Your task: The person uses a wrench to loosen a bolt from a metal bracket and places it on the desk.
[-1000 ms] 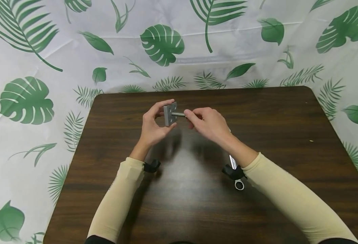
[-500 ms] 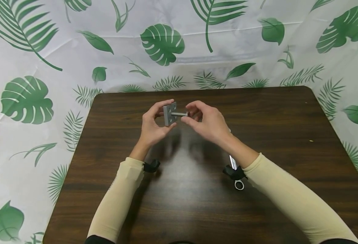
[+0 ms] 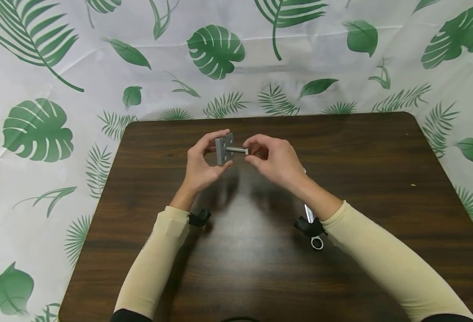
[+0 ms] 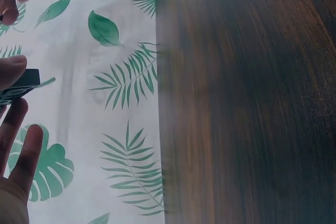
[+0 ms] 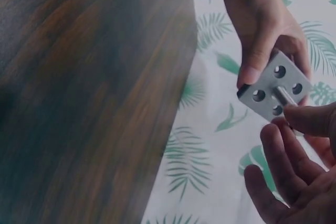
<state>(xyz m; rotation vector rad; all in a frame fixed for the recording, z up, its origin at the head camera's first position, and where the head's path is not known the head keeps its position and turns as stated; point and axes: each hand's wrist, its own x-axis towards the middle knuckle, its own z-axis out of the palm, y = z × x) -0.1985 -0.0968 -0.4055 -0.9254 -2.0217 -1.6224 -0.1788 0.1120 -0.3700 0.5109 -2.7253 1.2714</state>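
My left hand [image 3: 204, 163] grips a square grey metal plate [image 3: 222, 151] by its edges, thumb below and fingers above, over the far part of the table. In the right wrist view the plate [image 5: 270, 85] shows a hole near each corner. From its middle a bolt [image 3: 237, 150] sticks out toward my right hand [image 3: 276, 161], whose thumb and index finger pinch the bolt's hex head. The other fingers of that hand [image 5: 299, 182] are held apart from the bolt. Only a dark corner of the plate [image 4: 26, 83] shows in the left wrist view.
A combination wrench [image 3: 316, 243] lies on the dark wooden table [image 3: 236, 273], partly hidden under my right forearm. A small yellowish scrap [image 3: 413, 184] lies at the right. Behind the table hangs a white leaf-print cloth [image 3: 155, 67].
My right thumb and fingers spread around the bolt head, then came together on it again, leaving more of the bolt visible. My left hand and the plate stayed nearly still.
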